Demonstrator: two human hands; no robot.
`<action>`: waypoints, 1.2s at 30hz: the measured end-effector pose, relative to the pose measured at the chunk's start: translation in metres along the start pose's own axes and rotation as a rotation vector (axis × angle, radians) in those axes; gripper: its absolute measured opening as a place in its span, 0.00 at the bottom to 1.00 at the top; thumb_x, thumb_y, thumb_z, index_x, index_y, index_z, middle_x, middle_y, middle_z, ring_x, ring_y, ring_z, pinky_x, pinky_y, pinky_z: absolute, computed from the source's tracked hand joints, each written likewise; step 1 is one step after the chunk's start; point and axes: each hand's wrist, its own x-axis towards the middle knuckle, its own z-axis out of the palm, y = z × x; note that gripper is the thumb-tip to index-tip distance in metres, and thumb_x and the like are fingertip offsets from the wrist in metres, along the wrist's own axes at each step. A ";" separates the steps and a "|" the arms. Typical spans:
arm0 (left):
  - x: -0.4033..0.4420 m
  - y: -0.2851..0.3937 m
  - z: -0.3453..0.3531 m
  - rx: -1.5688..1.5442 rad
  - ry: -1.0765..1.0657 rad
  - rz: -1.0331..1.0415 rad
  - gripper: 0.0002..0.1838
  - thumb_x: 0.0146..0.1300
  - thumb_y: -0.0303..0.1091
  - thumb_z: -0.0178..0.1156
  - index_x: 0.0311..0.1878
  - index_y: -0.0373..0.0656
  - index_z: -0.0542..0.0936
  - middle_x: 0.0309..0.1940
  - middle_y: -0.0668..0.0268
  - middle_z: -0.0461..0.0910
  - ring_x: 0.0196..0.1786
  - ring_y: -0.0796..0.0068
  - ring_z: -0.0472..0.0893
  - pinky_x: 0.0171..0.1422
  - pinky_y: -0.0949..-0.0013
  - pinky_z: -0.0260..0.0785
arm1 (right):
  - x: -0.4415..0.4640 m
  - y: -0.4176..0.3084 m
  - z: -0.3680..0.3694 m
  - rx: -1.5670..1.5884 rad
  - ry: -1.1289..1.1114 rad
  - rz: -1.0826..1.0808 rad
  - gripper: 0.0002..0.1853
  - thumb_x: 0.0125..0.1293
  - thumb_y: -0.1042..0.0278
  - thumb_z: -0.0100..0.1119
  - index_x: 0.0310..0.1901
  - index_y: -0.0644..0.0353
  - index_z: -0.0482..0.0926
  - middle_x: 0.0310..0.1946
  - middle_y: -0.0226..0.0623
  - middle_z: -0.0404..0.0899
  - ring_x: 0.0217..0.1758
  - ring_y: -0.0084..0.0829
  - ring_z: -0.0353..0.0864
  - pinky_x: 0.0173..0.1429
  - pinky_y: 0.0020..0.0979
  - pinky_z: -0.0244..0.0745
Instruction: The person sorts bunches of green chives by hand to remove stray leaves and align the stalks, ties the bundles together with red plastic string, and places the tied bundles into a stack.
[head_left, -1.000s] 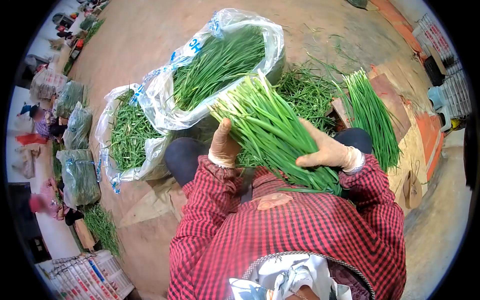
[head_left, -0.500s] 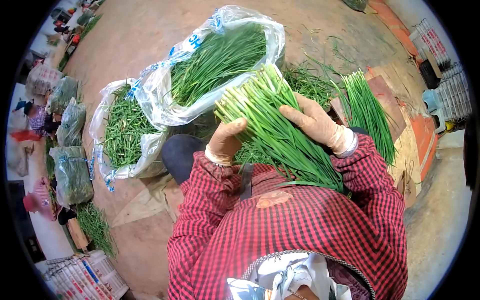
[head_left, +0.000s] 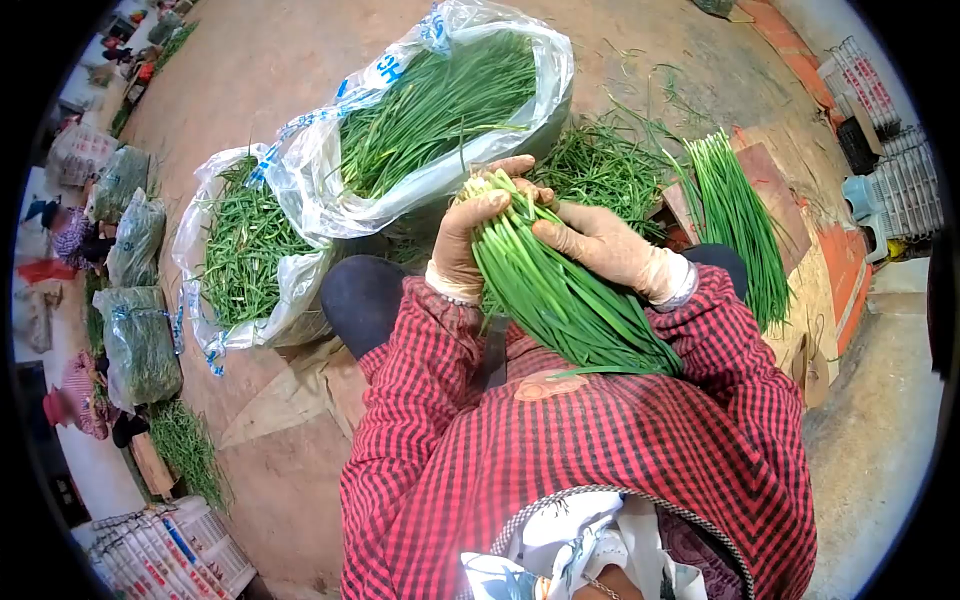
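The 2 hands, in thin pale gloves, have hold of a bundle of green stalks above the lap, pale ends up and away from the body, dark green tips down toward the red-and-black checked garment. The left grip is closed around the pale end, its thumb laid along the near side; the right grip is curled over the bundle's right side, thumb across the stalks, some of its fingers hidden. Beyond them stands a large clear bag full of long green stalks; blue print on its upper left edge shows 2 characters that look like an H and a C, while the rest of its blue marking is too creased to read. Just beside it, a smaller bag holds loose greens, with blue marks at its lower corner that cannot be made out. A loose heap lies on the floor right of the large bag, and another bundle rests by a brownish board. Far left, filled bags sit near another person. White crates at lower left carry red and blue markings, unreadable at this size.
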 end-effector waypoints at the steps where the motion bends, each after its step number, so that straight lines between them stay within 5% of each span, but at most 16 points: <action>1: 0.001 0.000 -0.001 0.013 0.042 -0.004 0.33 0.54 0.33 0.62 0.63 0.29 0.67 0.41 0.55 0.81 0.52 0.56 0.80 0.62 0.57 0.73 | -0.002 -0.001 -0.001 -0.091 0.142 -0.039 0.29 0.67 0.40 0.57 0.49 0.63 0.80 0.41 0.44 0.81 0.45 0.37 0.81 0.52 0.35 0.73; 3: -0.003 0.002 -0.002 -0.011 0.050 0.004 0.30 0.55 0.31 0.61 0.62 0.30 0.69 0.41 0.55 0.82 0.49 0.59 0.82 0.58 0.59 0.75 | 0.005 -0.001 -0.006 -0.143 0.344 -0.303 0.21 0.63 0.49 0.66 0.43 0.62 0.80 0.37 0.42 0.80 0.41 0.37 0.80 0.49 0.33 0.74; 7: -0.003 0.003 -0.001 0.043 0.102 -0.020 0.25 0.58 0.30 0.59 0.60 0.32 0.71 0.43 0.54 0.82 0.45 0.63 0.83 0.55 0.62 0.77 | 0.003 -0.032 -0.012 -0.166 0.392 -0.110 0.16 0.60 0.55 0.68 0.36 0.60 0.80 0.30 0.37 0.77 0.33 0.31 0.78 0.39 0.30 0.74; 19: -0.004 -0.001 0.012 0.010 0.086 0.064 0.27 0.55 0.28 0.61 0.60 0.36 0.71 0.45 0.56 0.81 0.48 0.62 0.82 0.56 0.63 0.77 | 0.005 -0.040 0.006 -0.188 0.427 -0.228 0.07 0.62 0.69 0.65 0.37 0.62 0.80 0.30 0.36 0.78 0.32 0.32 0.80 0.39 0.29 0.75; 23: -0.001 -0.006 -0.002 -0.052 0.131 0.127 0.24 0.56 0.27 0.60 0.57 0.36 0.72 0.38 0.60 0.80 0.48 0.60 0.81 0.56 0.60 0.77 | 0.003 -0.021 0.009 -0.030 0.471 -0.306 0.07 0.60 0.72 0.69 0.35 0.63 0.80 0.28 0.30 0.77 0.30 0.21 0.74 0.35 0.24 0.71; 25: -0.004 -0.006 -0.004 -0.087 0.143 0.128 0.23 0.56 0.26 0.60 0.56 0.35 0.73 0.37 0.60 0.80 0.49 0.60 0.81 0.57 0.58 0.76 | -0.003 -0.026 0.004 0.357 0.446 -0.107 0.06 0.63 0.72 0.68 0.34 0.62 0.80 0.28 0.26 0.77 0.27 0.17 0.73 0.32 0.21 0.70; 27: -0.005 -0.007 -0.015 -0.102 0.152 0.149 0.20 0.57 0.27 0.59 0.54 0.37 0.73 0.36 0.62 0.80 0.49 0.60 0.79 0.67 0.53 0.68 | -0.011 -0.034 -0.010 0.583 0.461 -0.106 0.05 0.65 0.72 0.65 0.34 0.61 0.79 0.27 0.24 0.78 0.24 0.11 0.71 0.31 0.17 0.69; 29: -0.007 -0.006 -0.011 -0.090 0.178 0.150 0.21 0.56 0.28 0.59 0.54 0.37 0.73 0.36 0.63 0.79 0.49 0.60 0.79 0.69 0.53 0.67 | -0.017 -0.034 -0.025 0.495 0.451 -0.125 0.05 0.65 0.71 0.65 0.37 0.62 0.80 0.28 0.25 0.79 0.27 0.13 0.73 0.32 0.18 0.70; 30: -0.008 -0.005 -0.007 -0.082 0.186 0.134 0.21 0.56 0.28 0.59 0.55 0.37 0.73 0.36 0.63 0.79 0.49 0.60 0.79 0.68 0.54 0.67 | -0.011 -0.034 -0.061 0.079 0.640 -0.226 0.07 0.65 0.70 0.65 0.39 0.65 0.81 0.29 0.26 0.80 0.30 0.17 0.77 0.37 0.19 0.73; 33: -0.006 -0.006 -0.002 -0.058 0.177 0.105 0.22 0.55 0.29 0.59 0.55 0.37 0.74 0.36 0.63 0.79 0.49 0.61 0.79 0.65 0.55 0.69 | 0.012 -0.013 -0.071 -0.222 0.552 -0.318 0.24 0.64 0.56 0.67 0.54 0.65 0.78 0.46 0.39 0.81 0.42 0.25 0.81 0.44 0.25 0.76; 34: -0.004 -0.006 0.003 -0.051 0.128 0.062 0.23 0.55 0.28 0.60 0.56 0.36 0.73 0.36 0.61 0.80 0.49 0.61 0.80 0.61 0.57 0.72 | 0.024 -0.023 -0.070 -0.286 0.377 -0.239 0.32 0.63 0.47 0.65 0.59 0.65 0.75 0.53 0.44 0.78 0.45 0.29 0.81 0.48 0.29 0.76; 35: -0.001 -0.007 0.006 -0.044 0.078 0.020 0.24 0.54 0.27 0.60 0.57 0.35 0.73 0.37 0.60 0.81 0.48 0.61 0.80 0.57 0.60 0.75 | 0.027 -0.036 -0.065 -0.061 0.165 -0.118 0.28 0.67 0.50 0.62 0.57 0.67 0.76 0.56 0.46 0.76 0.61 0.34 0.74 0.63 0.33 0.70; 36: 0.004 -0.008 0.005 -0.024 0.023 -0.005 0.24 0.54 0.27 0.60 0.56 0.34 0.74 0.37 0.60 0.81 0.47 0.63 0.80 0.55 0.62 0.75 | 0.036 -0.048 -0.061 -0.068 0.067 -0.106 0.26 0.67 0.50 0.61 0.56 0.67 0.77 0.51 0.44 0.79 0.55 0.32 0.77 0.58 0.31 0.72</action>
